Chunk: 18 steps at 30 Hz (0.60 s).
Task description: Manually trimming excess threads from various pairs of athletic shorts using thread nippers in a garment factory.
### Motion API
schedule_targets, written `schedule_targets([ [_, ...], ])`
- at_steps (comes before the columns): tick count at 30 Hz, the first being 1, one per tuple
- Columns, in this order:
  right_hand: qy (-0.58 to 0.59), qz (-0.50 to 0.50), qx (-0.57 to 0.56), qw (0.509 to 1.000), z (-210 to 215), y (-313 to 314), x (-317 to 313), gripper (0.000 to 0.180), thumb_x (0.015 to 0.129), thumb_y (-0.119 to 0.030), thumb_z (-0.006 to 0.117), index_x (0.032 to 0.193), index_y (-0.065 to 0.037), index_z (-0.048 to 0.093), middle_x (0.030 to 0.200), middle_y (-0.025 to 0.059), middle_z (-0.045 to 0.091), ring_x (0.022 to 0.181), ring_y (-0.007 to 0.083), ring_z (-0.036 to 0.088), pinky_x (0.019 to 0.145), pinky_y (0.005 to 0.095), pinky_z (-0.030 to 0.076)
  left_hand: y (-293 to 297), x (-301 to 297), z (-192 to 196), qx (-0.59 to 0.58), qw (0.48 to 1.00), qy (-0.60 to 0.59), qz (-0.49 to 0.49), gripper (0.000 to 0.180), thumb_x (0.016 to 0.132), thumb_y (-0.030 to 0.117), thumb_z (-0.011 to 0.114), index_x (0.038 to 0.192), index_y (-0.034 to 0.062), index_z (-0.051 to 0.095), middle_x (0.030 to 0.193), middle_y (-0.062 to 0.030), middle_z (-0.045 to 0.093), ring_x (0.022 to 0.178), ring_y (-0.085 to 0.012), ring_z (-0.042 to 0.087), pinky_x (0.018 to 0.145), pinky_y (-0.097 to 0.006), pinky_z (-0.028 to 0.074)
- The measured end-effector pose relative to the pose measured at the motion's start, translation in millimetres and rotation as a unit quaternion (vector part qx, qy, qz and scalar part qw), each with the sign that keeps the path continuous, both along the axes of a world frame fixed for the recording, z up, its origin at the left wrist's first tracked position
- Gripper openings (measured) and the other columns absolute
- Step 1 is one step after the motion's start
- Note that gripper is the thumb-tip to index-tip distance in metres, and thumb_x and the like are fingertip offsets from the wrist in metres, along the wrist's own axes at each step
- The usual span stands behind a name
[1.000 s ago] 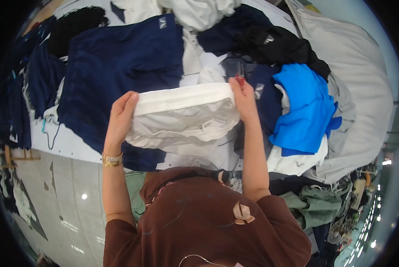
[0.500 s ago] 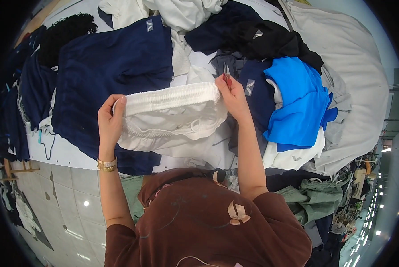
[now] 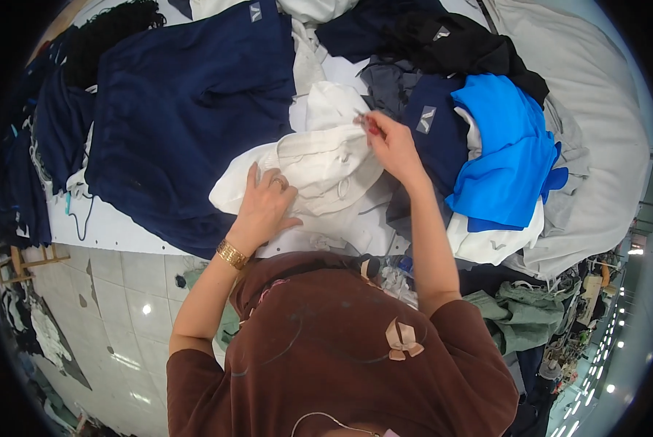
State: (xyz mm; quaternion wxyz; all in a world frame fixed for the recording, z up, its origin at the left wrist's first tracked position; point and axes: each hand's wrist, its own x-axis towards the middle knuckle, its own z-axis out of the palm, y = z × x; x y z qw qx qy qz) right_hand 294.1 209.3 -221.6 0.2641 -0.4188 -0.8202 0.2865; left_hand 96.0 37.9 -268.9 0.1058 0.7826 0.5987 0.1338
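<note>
A white garment (image 3: 319,164) with a gathered elastic waistband lies bunched on the table in front of me. My left hand (image 3: 267,204) rests on its left part, palm down, fingers spread, with a ring on one finger. At the garment's upper right edge, my right hand (image 3: 393,149) is closed around small red-handled thread snips (image 3: 371,126). Their metal tips point up and left. Whether the right fingers also pinch the cloth, I cannot tell. Behind the garment lies more white cloth (image 3: 334,102).
Navy shorts (image 3: 188,109) spread over the table to the left. On the right, a bright blue garment (image 3: 498,153) lies over white cloth, beside a navy piece (image 3: 425,120). Black clothing (image 3: 479,54) is heaped at the back, and a large light-grey cloth (image 3: 589,109) covers the far right.
The waistband was stretched between both raised hands; now the garment lies lower and crumpled. My left hand has moved right and opened flat on it. The right hand still holds the snips.
</note>
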Motion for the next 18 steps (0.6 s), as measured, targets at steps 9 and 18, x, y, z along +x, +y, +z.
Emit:
schedule_targets([
  [9,-0.092,0.161,-0.246,0.951,-26.9,-18.9,25.4,0.023,0.082,-0.012,0.056,0.102,-0.004,0.064,0.079,0.0102,0.062,0.067,0.0165,0.057,0.062,0.0298,0.044,13.6,-29.3,11.1,0.115,0.977,-0.174,0.033,0.023,0.071,0.021,0.072,0.08,0.0039,0.059,0.083,-0.0136,0.055,0.101,-0.0324,0.05,0.096,-0.044,0.035],
  [18,0.026,0.173,-0.252,0.952,-12.1,-13.1,5.0,0.021,0.089,-0.01,0.049,0.104,0.002,0.058,0.08,0.0055,0.054,0.072,0.0133,0.049,0.066,0.0257,0.04,0.8,-93.2,140.5,0.095,0.819,-0.553,0.119,0.025,0.096,0.022,0.048,0.084,0.0019,0.055,0.076,0.0056,0.048,0.071,-0.001,0.04,0.063,-0.019,0.037],
])
